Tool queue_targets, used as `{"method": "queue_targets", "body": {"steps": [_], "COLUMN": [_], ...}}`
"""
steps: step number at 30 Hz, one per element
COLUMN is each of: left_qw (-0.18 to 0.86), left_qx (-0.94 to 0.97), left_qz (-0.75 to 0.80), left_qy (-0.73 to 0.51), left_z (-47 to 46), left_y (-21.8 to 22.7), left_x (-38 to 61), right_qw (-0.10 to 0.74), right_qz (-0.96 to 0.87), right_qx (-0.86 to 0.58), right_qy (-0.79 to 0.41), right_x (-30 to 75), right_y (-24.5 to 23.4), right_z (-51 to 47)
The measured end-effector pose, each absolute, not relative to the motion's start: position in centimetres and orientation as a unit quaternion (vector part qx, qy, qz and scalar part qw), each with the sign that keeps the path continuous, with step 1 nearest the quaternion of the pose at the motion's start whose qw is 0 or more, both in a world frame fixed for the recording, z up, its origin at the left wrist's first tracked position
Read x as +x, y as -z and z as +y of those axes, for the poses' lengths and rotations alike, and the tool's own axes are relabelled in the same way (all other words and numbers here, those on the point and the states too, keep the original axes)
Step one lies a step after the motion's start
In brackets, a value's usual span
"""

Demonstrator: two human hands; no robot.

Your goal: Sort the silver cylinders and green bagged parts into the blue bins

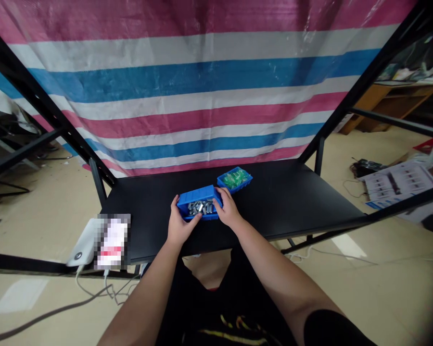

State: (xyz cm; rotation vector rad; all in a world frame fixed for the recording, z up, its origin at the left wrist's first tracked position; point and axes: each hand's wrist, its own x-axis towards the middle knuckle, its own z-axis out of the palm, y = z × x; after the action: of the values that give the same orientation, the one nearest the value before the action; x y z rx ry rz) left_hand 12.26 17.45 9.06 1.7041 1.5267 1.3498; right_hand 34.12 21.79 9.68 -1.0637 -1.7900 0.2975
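Note:
A blue plastic bin (195,196) full of small silver metal parts (201,207) sits near the front middle of the black table (292,202). My left hand (178,223) grips the bin's left end, thumb curled over the near rim. My right hand (228,209) clasps the bin's right end, fingers wrapped on its side. A second blue bin (246,179) holding green pieces (234,178) stands just behind and to the right, touching or nearly touching the first.
A striped pink, white and blue tarp (202,96) hangs behind the table. Black frame bars (39,96) slant on both sides. A white device (84,245) with cables rests at the table's front left corner. Papers (400,182) lie on the floor at right.

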Motion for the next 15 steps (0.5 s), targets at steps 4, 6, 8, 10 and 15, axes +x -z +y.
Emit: {"method": "queue_targets", "body": {"steps": [4, 6, 8, 10, 15], "left_qw": [0.251, 0.257, 0.261, 0.263, 0.262], "left_qx": [0.614, 0.611, 0.606, 0.602, 0.599], "left_qz": [0.564, 0.567, 0.572, 0.577, 0.58], "left_qy": [-0.492, -0.49, -0.487, -0.485, -0.487], "left_z": [17.5, 17.6, 17.5, 17.5, 17.4], "left_y": [-8.9, -8.8, -8.8, -8.8, -8.9], "left_x": [12.2, 12.2, 12.1, 12.1, 12.2], "right_qw": [0.484, 0.476, 0.476, 0.488, 0.529], "right_qz": [-0.759, -0.771, -0.776, -0.771, -0.747], "right_qx": [-0.417, -0.402, -0.39, -0.383, -0.376], "right_qy": [-0.126, -0.132, -0.14, -0.145, -0.144], "right_x": [34.3, 34.3, 34.2, 34.1, 33.9], "right_y": [-10.8, -11.3, -11.6, -11.6, -10.3], "right_z": [22.9, 23.6, 24.2, 24.8, 25.4]}}
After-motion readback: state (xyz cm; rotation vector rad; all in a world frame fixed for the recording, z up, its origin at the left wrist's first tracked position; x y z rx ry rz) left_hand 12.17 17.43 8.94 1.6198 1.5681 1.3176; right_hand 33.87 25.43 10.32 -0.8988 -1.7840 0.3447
